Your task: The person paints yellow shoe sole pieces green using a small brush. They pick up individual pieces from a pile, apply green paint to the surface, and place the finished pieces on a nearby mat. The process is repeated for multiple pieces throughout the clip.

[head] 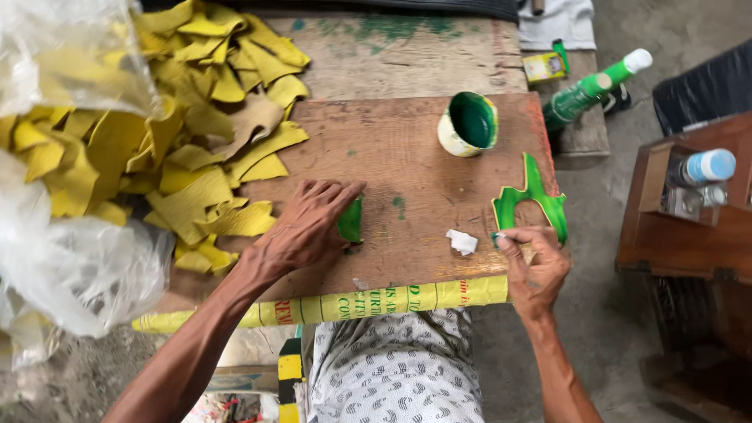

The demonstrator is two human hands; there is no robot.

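From my feed, the left hand (309, 227) lies spread flat on a green piece (352, 221) mid-board, while the right hand (534, 266) pinches a green cutout (531, 200) at the board's (407, 149) right edge. The small tub (468, 124) near the far edge holds green paint.

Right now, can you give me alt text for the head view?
A left hand presses a green piece onto a wooden board, while the right hand pinches the edge of a green cut-out shape. A tin of green paint stands behind; yellow pieces are heaped at left.
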